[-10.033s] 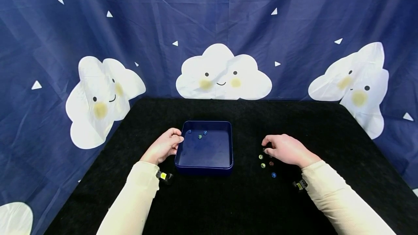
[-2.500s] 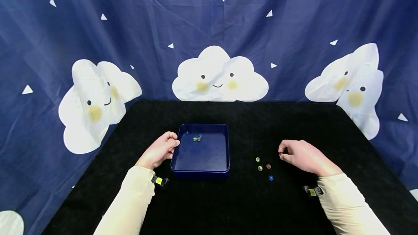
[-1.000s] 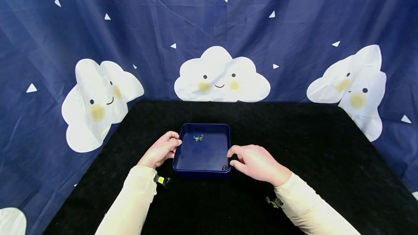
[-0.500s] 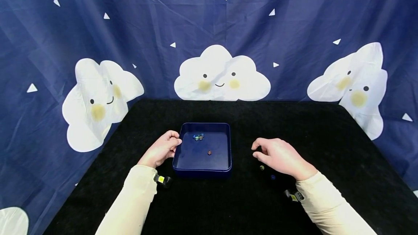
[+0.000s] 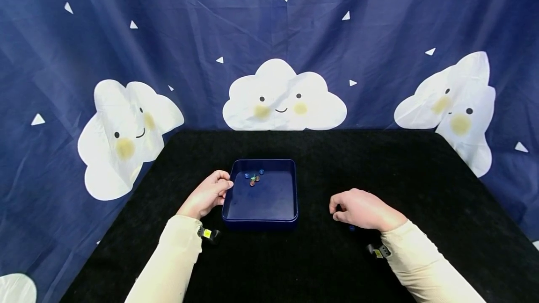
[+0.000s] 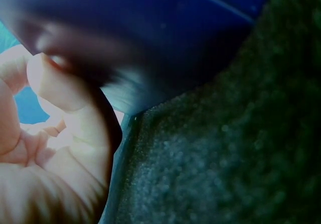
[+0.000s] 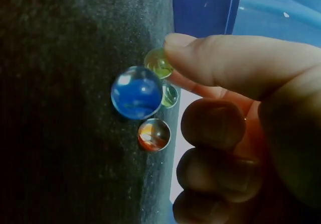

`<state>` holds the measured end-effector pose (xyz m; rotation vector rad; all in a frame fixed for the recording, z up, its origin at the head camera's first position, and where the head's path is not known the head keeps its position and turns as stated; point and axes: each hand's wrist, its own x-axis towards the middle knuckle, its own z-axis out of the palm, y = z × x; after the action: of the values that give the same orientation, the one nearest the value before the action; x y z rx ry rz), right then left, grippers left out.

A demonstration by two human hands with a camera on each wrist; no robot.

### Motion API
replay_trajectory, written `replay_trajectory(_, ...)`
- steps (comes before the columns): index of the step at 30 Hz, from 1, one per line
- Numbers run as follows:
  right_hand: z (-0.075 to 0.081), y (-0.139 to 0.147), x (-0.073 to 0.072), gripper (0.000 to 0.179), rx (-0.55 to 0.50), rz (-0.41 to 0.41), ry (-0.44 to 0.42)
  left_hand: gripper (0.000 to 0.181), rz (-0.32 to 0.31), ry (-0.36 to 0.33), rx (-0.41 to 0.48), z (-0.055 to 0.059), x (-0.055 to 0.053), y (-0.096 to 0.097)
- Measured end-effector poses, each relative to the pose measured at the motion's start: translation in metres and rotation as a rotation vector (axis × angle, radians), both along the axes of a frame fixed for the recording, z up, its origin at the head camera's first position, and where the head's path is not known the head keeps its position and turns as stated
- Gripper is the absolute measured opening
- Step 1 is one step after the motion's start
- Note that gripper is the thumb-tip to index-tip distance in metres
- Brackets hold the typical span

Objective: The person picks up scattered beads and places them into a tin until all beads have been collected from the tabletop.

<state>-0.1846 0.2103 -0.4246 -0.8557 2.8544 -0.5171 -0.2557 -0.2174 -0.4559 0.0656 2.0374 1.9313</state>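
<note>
My left hand (image 5: 207, 194) grips the left wall of a square dark-blue tray (image 5: 259, 221), thumb at the rim. Toward the tray's back left lie several glass marbles, among them a blue marble (image 5: 261, 172) and a reddish marble (image 5: 252, 183). To the right of the tray, my right hand (image 5: 365, 209) is low over the black cloth. In the right wrist view its thumb and index finger pinch a yellow-green marble (image 7: 158, 63). Close by are a larger-looking blue marble (image 7: 136, 93), a pale green marble (image 7: 170, 96) and an orange marble (image 7: 154, 134).
Black cloth (image 5: 320, 265) covers the table. Behind it hangs a blue curtain (image 5: 193, 36) with white clouds. Each wrist carries a small black camera, such as the left camera (image 5: 212, 236).
Since ten seconds ago, more marbles lie in the tray. The reddish marble has rolled from mid-tray to the back-left group. My right hand, earlier at the tray, has closed on the yellow-green marble.
</note>
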Motion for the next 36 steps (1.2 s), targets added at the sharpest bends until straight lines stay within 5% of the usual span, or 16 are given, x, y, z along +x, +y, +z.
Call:
replay_trajectory(21, 0.004, -0.003, 0.003, 0.024, 0.016, -0.017, 0.004, 0.026, 0.007, -0.003, 0.005, 0.001, 0.001, -0.001)
replay_trajectory(36, 0.009, -0.014, 0.004, 0.018, -0.129, -0.006, 0.089, 0.028, -0.023, 0.013, 0.025, -0.001, 0.001, -0.001)
